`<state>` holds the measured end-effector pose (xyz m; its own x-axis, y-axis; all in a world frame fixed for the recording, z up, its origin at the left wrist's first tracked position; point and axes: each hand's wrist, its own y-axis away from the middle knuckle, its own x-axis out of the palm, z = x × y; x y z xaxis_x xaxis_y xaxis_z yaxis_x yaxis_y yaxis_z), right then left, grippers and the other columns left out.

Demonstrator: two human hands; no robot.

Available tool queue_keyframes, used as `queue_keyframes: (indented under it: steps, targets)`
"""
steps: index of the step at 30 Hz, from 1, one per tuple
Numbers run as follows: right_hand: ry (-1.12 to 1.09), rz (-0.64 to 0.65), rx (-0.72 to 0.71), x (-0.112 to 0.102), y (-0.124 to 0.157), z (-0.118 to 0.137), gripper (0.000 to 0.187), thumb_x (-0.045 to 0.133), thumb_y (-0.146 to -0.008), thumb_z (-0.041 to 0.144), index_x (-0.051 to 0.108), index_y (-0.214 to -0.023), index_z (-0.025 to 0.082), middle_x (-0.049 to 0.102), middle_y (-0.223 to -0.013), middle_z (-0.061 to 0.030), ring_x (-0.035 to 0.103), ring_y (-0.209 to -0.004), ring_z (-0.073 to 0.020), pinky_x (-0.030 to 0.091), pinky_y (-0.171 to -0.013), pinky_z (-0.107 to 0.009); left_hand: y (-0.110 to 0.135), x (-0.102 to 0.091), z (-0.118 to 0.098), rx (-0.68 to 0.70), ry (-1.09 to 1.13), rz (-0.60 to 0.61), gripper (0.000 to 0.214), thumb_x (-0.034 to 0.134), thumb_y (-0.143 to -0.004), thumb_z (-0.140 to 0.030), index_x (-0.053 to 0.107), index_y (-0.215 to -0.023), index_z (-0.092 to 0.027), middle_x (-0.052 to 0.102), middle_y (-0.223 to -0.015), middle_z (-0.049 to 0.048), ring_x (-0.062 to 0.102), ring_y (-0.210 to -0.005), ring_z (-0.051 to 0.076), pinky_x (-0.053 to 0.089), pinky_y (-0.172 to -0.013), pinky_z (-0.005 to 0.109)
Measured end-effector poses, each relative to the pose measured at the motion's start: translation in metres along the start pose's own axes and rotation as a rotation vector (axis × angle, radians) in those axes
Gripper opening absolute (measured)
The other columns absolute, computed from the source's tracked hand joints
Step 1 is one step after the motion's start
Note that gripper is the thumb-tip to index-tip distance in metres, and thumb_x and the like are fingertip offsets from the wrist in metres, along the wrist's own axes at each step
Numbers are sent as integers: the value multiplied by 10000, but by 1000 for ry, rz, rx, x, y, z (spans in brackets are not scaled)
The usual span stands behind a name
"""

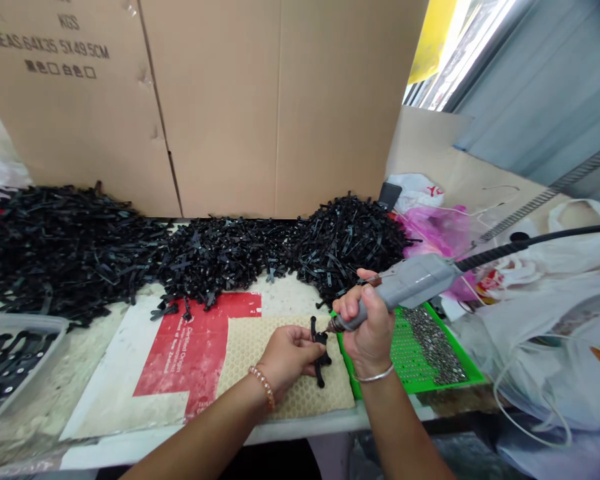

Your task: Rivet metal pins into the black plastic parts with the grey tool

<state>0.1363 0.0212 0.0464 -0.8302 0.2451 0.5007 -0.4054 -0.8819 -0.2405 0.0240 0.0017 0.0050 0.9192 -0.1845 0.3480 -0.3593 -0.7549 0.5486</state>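
My left hand (287,357) is closed around a small black plastic part (320,352), pressing it on a beige honeycomb mat (260,373). My right hand (367,327) grips a grey electric screwdriver (410,283), its tip touching the top of the black part. A black cable runs from the tool off to the right.
A long heap of black plastic parts (180,253) lies along the back, against cardboard boxes (220,100). A green tray (455,377) holds small metal screws. A clear bin (10,360) with black parts sits at left. Plastic bags (555,320) crowd the right side.
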Motion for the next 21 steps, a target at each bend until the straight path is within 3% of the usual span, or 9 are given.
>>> queue_keyframes:
  steps: [21]
  targets:
    - [43, 53, -29, -4, 3, -8, 239, 624, -799, 328, 526, -978, 202, 414, -480, 82, 350, -416, -96, 383, -479, -219, 0, 0, 1, 6, 7, -7, 206, 779, -598, -174, 613, -696, -102, 588, -597, 6, 551, -535, 99, 463, -477, 182]
